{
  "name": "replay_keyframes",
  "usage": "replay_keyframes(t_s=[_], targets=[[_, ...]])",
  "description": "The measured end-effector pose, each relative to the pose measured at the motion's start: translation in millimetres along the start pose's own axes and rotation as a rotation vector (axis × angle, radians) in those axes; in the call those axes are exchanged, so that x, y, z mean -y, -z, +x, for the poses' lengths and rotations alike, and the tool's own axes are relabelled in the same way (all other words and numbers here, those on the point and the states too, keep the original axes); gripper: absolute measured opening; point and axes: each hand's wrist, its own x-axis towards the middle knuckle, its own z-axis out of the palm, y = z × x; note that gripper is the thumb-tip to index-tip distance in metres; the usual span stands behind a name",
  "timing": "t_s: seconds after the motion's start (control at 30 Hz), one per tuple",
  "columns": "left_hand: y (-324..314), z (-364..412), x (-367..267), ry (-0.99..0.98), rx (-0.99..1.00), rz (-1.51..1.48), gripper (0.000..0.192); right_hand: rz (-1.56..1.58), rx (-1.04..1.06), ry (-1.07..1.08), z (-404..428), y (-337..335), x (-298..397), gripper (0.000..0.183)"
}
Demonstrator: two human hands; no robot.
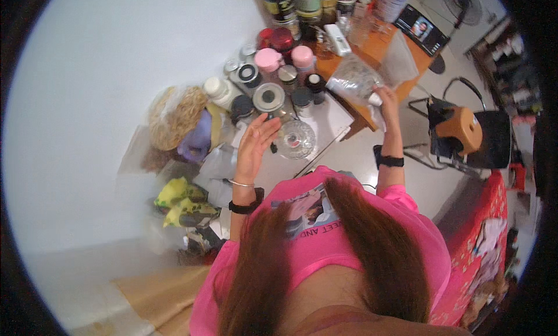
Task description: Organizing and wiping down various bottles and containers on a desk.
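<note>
My right hand (387,103) grips the edge of a clear plastic bag (355,79) with blurred contents; a small white piece (375,99) shows at the fingers. My left hand (258,142) is raised with nothing in it, its fingers slightly apart. Beside it lies a round patterned clear glass dish or lid (296,139). Just beyond the left fingertips stands a jar with a pale round lid (269,98). Around it are a black-lidded jar (242,107), a white bottle (218,90) and jars with pink lids (268,59).
Tall containers (308,5) crowd the far side of the wooden table (399,92), near a lit screen device (422,29). Filled bags (178,118) stand by the wall at left. At right are a black chair (492,138) with a brown stool (460,129) on it and a fan (462,5).
</note>
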Motion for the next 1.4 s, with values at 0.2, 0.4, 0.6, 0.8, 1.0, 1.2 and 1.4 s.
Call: replay_keyframes(t_s=[0.2,0.4,0.6,0.8,1.0,1.2,1.4], targets=[[43.0,-31.5,-20.6,-0.091,-0.42,0.027,0.041,-1.311,-0.353,0.135,56.7,23.0,-20.9,0.051],[118.0,-56.2,-41.9,-0.274,-0.832,0.364,0.034,-1.056,-0.174,0.279,19.5,-18.1,-32.1,0.047],[145.4,-21.7,-107.3,-0.517,-1.07,1.366,0.035,-0.893,-0.054,0.266,9.1,-34.2,-5.4,0.041],[160.7,10.0,-132.1,-0.414,-1.031,2.011,0.043,-0.814,-0.093,0.353,-15.7,-50.2,6.5,0.036],[152.8,1.3,-158.3,-0.376,-0.924,1.4,0.038,-0.788,0.052,0.119,-51.5,-73.4,10.6,0.032],[115.7,-18.6,-159.7,-0.661,-0.964,0.697,0.038,-0.289,0.248,0.244,-73.0,-140.1,25.8,0.038],[29.7,-15.8,-119.3,-0.453,-0.574,0.204,0.056,-0.172,0.207,0.931,-82.4,-232.2,84.0,0.049]])
